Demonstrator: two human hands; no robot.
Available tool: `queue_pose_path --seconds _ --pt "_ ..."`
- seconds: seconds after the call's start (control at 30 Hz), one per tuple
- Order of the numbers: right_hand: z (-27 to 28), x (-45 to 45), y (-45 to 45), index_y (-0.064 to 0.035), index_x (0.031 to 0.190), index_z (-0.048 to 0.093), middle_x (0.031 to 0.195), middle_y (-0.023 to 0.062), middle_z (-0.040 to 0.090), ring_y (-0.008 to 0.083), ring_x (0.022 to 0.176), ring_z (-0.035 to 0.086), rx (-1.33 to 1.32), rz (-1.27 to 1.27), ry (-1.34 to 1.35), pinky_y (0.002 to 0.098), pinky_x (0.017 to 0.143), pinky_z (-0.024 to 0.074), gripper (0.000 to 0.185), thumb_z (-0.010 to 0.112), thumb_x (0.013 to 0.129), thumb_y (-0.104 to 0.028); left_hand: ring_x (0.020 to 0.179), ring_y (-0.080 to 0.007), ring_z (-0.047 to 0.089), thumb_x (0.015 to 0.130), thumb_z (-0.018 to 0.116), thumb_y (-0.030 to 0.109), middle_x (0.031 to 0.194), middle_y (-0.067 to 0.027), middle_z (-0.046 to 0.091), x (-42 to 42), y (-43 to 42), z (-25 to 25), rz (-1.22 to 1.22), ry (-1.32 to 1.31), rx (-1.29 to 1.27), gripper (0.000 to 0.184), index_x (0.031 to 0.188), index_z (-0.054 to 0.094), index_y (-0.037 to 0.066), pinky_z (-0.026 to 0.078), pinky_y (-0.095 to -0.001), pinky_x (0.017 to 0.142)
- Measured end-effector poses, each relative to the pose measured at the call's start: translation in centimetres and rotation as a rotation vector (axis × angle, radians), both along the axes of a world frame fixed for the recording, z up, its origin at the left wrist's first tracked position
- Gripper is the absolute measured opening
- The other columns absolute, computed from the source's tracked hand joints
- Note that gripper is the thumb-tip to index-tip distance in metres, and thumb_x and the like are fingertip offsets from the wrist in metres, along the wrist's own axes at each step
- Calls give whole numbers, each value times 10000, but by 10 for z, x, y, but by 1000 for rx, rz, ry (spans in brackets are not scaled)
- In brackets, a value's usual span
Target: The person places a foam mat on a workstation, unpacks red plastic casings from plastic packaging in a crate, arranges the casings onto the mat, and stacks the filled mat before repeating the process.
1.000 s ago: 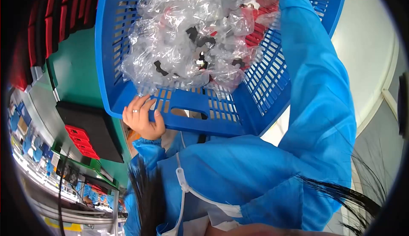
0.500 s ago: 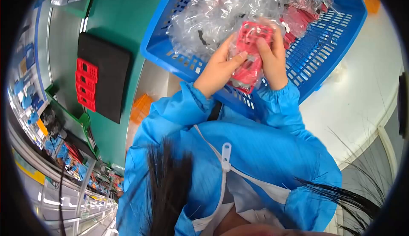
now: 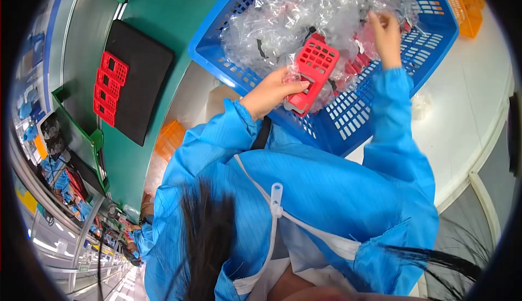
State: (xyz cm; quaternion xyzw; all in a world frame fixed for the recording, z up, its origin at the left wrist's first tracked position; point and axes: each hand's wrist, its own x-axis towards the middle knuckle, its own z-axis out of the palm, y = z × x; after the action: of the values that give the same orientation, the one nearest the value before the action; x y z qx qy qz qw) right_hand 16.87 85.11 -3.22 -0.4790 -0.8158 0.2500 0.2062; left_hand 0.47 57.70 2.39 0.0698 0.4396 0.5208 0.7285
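My left hand (image 3: 274,92) is closed on a red plastic cover (image 3: 317,59) with a grid of square holes, its thumb pressed on the lower part. Some clear film shows beside the cover, near those fingers. Over the right part of a blue basket (image 3: 359,117), my right hand (image 3: 386,36) is apart from the cover. Its thumb and forefinger are spread, close to crumpled clear plastic bags (image 3: 293,16). The other fingertips are partly hidden. Red pieces show among the bags below this hand.
On the left, a green table (image 3: 163,7) bears a black mat (image 3: 144,78) with several overlapping red covers (image 3: 110,83). An orange crate (image 3: 465,7) is beyond the basket at upper right, and another orange crate (image 3: 173,137) is below the green table's edge.
My right hand has left the cover and moved up and right over the basket. The cover, wrapped in clear film before, is now largely bare in my left hand.
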Motion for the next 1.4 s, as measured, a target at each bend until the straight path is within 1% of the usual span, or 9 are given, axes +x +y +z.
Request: queue_pose_path --seconds 0.13,0.4,0.63,0.77,0.93,1.1,1.17,1.3,1.4 --pt "50 -14 -102 21 1075 601 930 134 662 188 840 606 -1137 388 91 304 771 472 260 468 902 -119 935 -107 565 878 580 139 1062 -54 611 -1 9 1 -68 38 -28 354 1202 499 21 460 -271 825" --pt "11 21 -62 4 887 610 761 135 618 243 693 588 -228 30 88 351 648 463 225 565 885 -216 831 -130 577 894 466 78 952 -40 617 1 18 -26 264 278 -208 278 1161 527 30 465 -271 735" --pt "68 -35 -185 10 743 595 632 203 549 329 557 550 -576 -47 218 392 500 385 290 613 855 -257 894 -165 567 942 457 124 1034 -68 588 36 50 -26 619 177 -159 214 1135 510 48 454 -297 774" --pt "67 15 -177 -14 633 581 564 -14 531 94 499 433 -551 -257 414 275 492 376 314 605 890 -192 827 -197 613 890 431 60 946 -91 599 7 54 -33 750 86 -206 212 1085 511 30 526 -373 706" --pt "26 17 -151 5 1291 441 1184 135 541 176 1070 509 -627 -69 463 288 925 399 488 584 901 -251 808 -191 582 829 545 86 952 -125 587 49 56 -69 216 502 -29 383 1166 422 -48 481 -320 682" --pt "19 5 -133 14 1150 503 1008 92 610 146 818 612 -919 -398 791 270 705 510 341 600 892 -187 1102 -252 524 855 591 164 1207 -147 551 -7 45 -36 -328 351 -7 479 1288 453 13 420 -348 931" --pt "24 9 -120 11 1099 485 968 92 607 163 807 616 -689 -349 613 281 696 519 303 604 888 -170 1157 -347 482 781 648 145 1275 -195 485 -14 44 -36 -335 1474 -104 611 1328 405 22 402 -388 962" --pt "47 2 -123 -6 1158 511 1026 93 608 150 926 583 -635 67 388 283 822 472 308 578 896 -153 1283 -344 345 644 700 105 1409 -114 349 6 55 14 -314 1864 721 757 1337 401 162 307 -579 997" --pt "84 -10 -127 -27 1219 510 1193 91 563 202 1070 552 -1343 -42 697 306 899 449 403 521 914 -290 1204 -275 440 709 663 145 1269 -53 487 -11 55 7 -118 1766 779 533 1210 482 132 394 -445 970"
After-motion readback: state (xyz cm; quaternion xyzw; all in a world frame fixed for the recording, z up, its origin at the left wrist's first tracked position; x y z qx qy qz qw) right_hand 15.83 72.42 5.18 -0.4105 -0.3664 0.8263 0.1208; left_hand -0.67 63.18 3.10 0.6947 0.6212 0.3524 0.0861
